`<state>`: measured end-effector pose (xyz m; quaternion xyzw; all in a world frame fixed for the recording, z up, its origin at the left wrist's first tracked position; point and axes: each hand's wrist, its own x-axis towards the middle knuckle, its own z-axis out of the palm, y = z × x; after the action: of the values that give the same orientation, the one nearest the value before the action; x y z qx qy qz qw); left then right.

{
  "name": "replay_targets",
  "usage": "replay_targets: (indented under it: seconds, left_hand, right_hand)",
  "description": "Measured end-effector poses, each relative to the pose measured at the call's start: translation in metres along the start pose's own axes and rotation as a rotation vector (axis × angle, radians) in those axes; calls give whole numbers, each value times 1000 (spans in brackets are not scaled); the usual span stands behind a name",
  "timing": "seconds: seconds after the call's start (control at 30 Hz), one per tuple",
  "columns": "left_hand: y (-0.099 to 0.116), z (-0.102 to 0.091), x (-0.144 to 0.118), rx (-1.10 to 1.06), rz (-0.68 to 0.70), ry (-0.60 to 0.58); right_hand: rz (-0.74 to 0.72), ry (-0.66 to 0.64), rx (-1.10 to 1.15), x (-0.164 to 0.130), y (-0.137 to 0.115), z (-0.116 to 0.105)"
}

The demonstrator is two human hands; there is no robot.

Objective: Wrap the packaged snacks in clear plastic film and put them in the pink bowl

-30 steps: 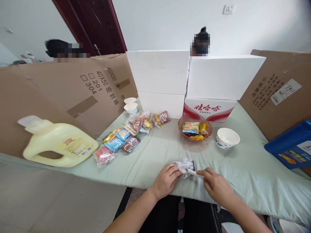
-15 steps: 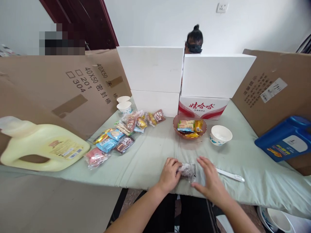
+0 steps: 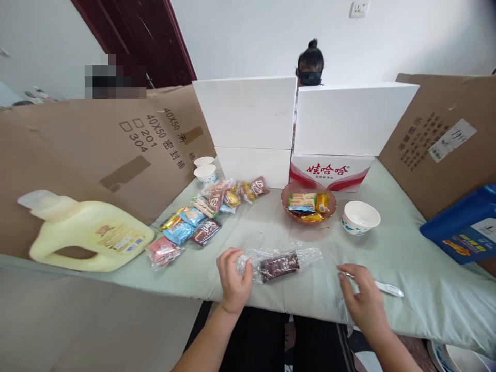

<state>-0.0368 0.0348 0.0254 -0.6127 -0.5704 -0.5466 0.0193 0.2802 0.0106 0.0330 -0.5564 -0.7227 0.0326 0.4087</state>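
Observation:
My left hand (image 3: 233, 279) grips the left end of a clear plastic snack packet (image 3: 279, 263) with a dark brown bar inside; the packet lies stretched out along the green cloth near the table's front edge. My right hand (image 3: 362, 303) hovers with fingers apart over the cloth, just left of a white pen-like tool (image 3: 382, 286), holding nothing. Beyond the packet stand a brown bowl of wrapped snacks (image 3: 308, 204) and an empty white bowl (image 3: 360, 217).
Several loose snack packets (image 3: 201, 217) lie at the left, past them two paper cups (image 3: 206, 171). A yellow jug (image 3: 89, 236) lies on its side far left, a blue jug (image 3: 467, 227) far right. White boxes (image 3: 302, 121) and cardboard sheets wall the table. A person sits behind the boxes.
The crumpled packet was pulled out long by my left hand moving left. My right hand let go of it and drew back right, toward the white tool lying on the cloth.

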Motion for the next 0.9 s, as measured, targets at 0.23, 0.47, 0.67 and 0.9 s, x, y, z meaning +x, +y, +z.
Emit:
replay_targets:
  seconds: [0.23, 0.47, 0.67, 0.9]
  left_hand:
    - [37, 22, 4, 186, 254, -601]
    - [15, -9, -1, 296, 337, -632]
    - [47, -34, -5, 52, 366, -835]
    - [66, 2, 7, 78, 426, -953]
  right_hand:
    - [-315, -443, -53, 53, -46, 60]
    - [-313, -555, -165, 42, -32, 46]
    - [-390, -808, -126, 13, -46, 14]
    - [-303, -945, -96, 14, -62, 19]
